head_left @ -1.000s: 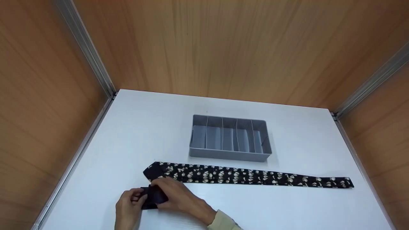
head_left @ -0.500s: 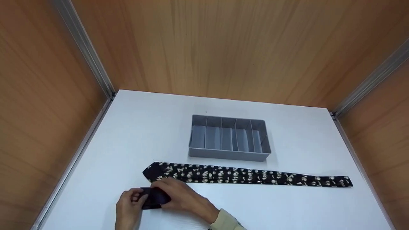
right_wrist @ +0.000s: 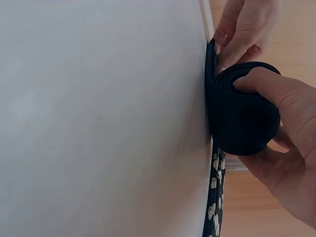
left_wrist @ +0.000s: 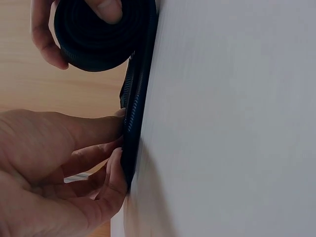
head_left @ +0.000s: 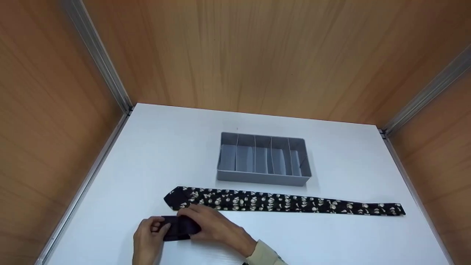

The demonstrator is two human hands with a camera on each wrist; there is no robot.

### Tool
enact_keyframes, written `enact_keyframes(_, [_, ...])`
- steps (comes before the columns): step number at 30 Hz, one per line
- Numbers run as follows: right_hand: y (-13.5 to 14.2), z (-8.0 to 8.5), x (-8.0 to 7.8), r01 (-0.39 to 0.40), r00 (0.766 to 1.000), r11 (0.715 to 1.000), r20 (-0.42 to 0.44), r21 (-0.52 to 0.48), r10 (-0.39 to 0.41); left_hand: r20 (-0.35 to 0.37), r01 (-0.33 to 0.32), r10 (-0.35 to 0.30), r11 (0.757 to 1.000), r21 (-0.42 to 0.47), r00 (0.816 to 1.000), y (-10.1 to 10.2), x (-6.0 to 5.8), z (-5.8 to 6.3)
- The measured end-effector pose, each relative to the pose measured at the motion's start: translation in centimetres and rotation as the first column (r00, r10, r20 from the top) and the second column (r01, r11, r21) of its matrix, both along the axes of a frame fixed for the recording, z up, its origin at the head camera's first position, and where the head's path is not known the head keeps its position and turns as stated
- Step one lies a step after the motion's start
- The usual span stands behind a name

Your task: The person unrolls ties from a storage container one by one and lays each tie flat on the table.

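A dark, nearly black necktie [head_left: 172, 233] lies partly flat on the white table, and the rest of it is wound into a thick roll [right_wrist: 243, 121]. My right hand [head_left: 215, 229] grips that roll, thumb in at the coil's side and fingers round the opposite side. At the flat end, my left hand [head_left: 145, 239] pinches the cloth with its thumb on top and fingertips by the edge. The coiled layers show in the left wrist view. Just beyond the hands, a second necktie [head_left: 272, 202], black with a pale print, is stretched out flat, overlapped by my right fingers in the head view.
A grey organizer box [head_left: 264, 179] with several narrow compartments stands behind the printed necktie. Wood-grain panels [head_left: 257, 55] with metal corner strips enclose the white table [head_left: 165, 147] at the back and sides.
My right hand and the roll have shifted slightly to the right, and more flat dark cloth shows between the hands. My left hand has stayed in place.
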State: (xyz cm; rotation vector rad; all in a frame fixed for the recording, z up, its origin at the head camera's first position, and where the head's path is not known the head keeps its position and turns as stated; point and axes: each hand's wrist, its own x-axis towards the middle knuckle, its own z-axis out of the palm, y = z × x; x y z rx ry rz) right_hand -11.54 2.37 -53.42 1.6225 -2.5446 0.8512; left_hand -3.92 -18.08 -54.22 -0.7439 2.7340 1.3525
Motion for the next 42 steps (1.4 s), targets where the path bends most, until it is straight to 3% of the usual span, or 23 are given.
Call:
enact_keyframes(7, [0.7, -0.1, -0.2, -0.005, 1.0, 1.0, -0.013, 0.004, 0.005, -0.026, 0.002, -0.003, 1.0, -0.021, 1.0, 0.0, 0.1, -0.1])
enact_keyframes(18, [1.9, -0.4, -0.1, 0.024, 1.0, 1.0, -0.004, 0.018, -0.024, 0.007, -0.01, 0.01, 1.0, 0.002, 1.0, 0.2, 0.1, -0.1])
enact_keyframes(28, [2.6, -0.4, 0.1, 0.054, 0.998, 0.998, -0.019, 0.022, -0.054, -0.039, -0.022, 0.021, 0.999, -0.026, 0.999, 0.5, 0.1, -0.1])
enact_keyframes(42, [3.3, -0.5, 0.1, 0.07, 0.997, 0.997, -0.016, 0.012, -0.069, -0.018, -0.036, 0.036, 0.999, 0.001, 0.999, 0.4, 0.1, -0.3])
